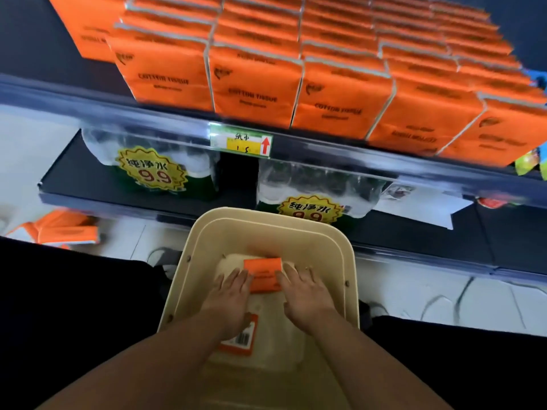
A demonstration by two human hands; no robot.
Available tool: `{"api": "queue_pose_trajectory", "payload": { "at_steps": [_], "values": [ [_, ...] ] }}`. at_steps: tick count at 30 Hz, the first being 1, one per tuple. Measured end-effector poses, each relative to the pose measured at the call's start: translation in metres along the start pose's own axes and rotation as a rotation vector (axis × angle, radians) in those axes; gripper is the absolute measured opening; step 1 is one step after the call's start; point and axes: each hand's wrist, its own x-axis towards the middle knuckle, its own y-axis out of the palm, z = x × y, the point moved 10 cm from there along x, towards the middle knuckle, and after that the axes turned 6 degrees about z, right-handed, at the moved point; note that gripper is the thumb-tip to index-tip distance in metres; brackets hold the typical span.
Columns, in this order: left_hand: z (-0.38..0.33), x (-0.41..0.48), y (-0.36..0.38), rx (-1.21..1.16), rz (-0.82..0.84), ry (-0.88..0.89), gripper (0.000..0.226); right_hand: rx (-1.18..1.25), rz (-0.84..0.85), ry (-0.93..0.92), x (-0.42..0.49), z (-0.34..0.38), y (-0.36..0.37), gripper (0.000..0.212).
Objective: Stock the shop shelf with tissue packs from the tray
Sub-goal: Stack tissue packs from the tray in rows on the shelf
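My tray (204,232) is a pale cream, and the pack (263,275) lying in it is bright orange with small dark print. A second pack (241,340) nearer me is the same orange, with a white barcode label striped in black. The shelf packs (254,84) above are orange too, lettered in dark brown, their edges whitish. The price tag (240,142) is white with a green border, a yellow panel and a red arrow. The water bundles (310,184) are clear, with yellow starbursts carrying red figures over green. The shelf (68,179) is black, the floor (26,137) off-white, my clothes (74,291) black.
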Motion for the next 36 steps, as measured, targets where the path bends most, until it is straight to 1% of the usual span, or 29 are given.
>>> {"api": "queue_pose_trajectory", "payload": {
  "at_steps": [5,8,12,17,21,22,24,25,26,27,28,29,30,31,32,33,35,36],
  "values": [
    [0.009,0.013,0.026,-0.050,0.075,-0.038,0.084,0.023,0.082,0.008,0.023,-0.001,0.024,0.067],
    [0.018,0.020,0.052,-0.067,0.126,-0.059,0.085,0.066,0.163,0.025,0.034,-0.003,0.044,0.070],
    [0.025,0.027,0.071,-0.108,0.173,-0.075,0.085,0.066,0.263,0.033,0.048,-0.008,0.070,0.071],
    [0.027,0.036,0.100,-0.216,0.264,-0.107,0.083,0.116,0.255,0.053,0.067,-0.010,0.072,0.066],
    [0.028,0.037,0.123,-0.166,0.310,-0.108,0.086,0.142,0.234,0.061,0.081,-0.008,0.074,0.068],
    [0.028,0.036,0.123,-0.154,0.306,-0.100,0.090,0.149,0.222,0.067,0.085,-0.008,0.074,0.068],
    [0.033,0.040,0.114,-0.119,0.167,-0.090,0.096,0.166,0.192,0.076,0.095,-0.008,0.073,0.066],
    [0.038,0.044,0.115,-0.078,0.127,-0.104,0.093,0.167,0.167,0.080,0.099,-0.008,0.071,0.063],
    [0.041,0.049,0.115,-0.067,0.033,-0.108,0.082,0.164,0.135,0.081,0.104,-0.008,0.069,0.058],
    [0.042,0.053,0.115,-0.068,-0.031,-0.099,0.065,0.158,0.107,0.081,0.109,-0.007,0.066,0.055],
    [0.044,0.054,0.115,-0.048,-0.056,-0.108,0.047,0.153,0.094,0.079,0.113,-0.007,0.065,0.053],
    [0.047,0.055,0.113,-0.035,-0.087,-0.116,0.040,0.147,0.092,0.078,0.116,-0.007,0.065,0.052],
    [0.046,0.057,0.115,-0.031,-0.071,-0.099,0.045,0.141,0.091,0.078,0.119,-0.007,0.066,0.052],
    [0.044,0.056,0.114,-0.021,-0.064,-0.094,0.045,0.135,0.087,0.079,0.120,-0.006,0.067,0.052],
    [0.040,0.052,0.107,-0.003,-0.048,-0.099,0.037,0.132,0.078,0.084,0.120,-0.006,0.068,0.052],
    [0.037,0.049,0.105,0.010,-0.001,-0.089,0.038,0.131,0.064,0.094,0.120,-0.006,0.068,0.052],
    [0.035,0.047,0.107,-0.015,0.066,-0.105,0.055,0.135,0.047,0.113,0.118,-0.006,0.074,0.051],
    [0.037,0.046,0.113,0.004,0.100,-0.125,0.056,0.129,0.057,0.129,0.116,-0.006,0.079,0.052]
  ]
}}
